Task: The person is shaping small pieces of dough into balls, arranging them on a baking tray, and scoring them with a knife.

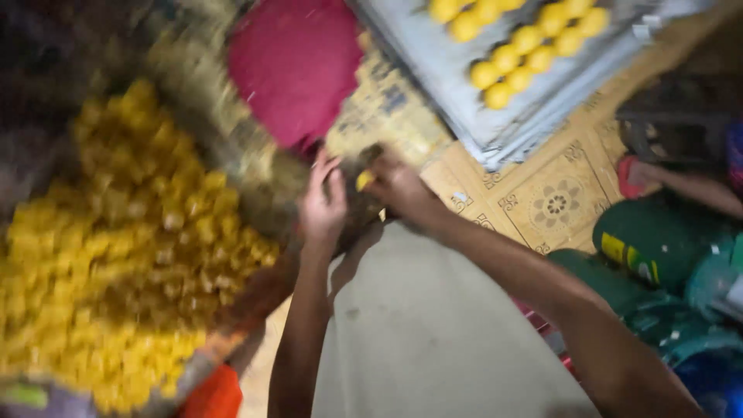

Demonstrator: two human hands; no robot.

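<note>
— Yellow piece [364,180], small and blurred, sits between the two hands, just right of the left hand [323,203] and just left of the right hand [400,188].

— Which hand is nearer?

— Both seem to touch it. The right hand's fingers curl around its far side; the left hand's fingers [334,184] are bent, half closed, close against it. Whether either truly grips it, I cannot tell.

— Its long axis? Which way does it point?

— Too small and smeared to say; it looks roughly round.

— What lies around the hands?

— Left of the left hand, a big heap of yellow bits [116,248]. Beyond the hands, a dark red cushion [294,70]; further right, yellow balls [518,46] in rows on a grey tray [457,101]. Near side, pale cloth [426,333]; under the right hand, patterned floor [553,205].
</note>
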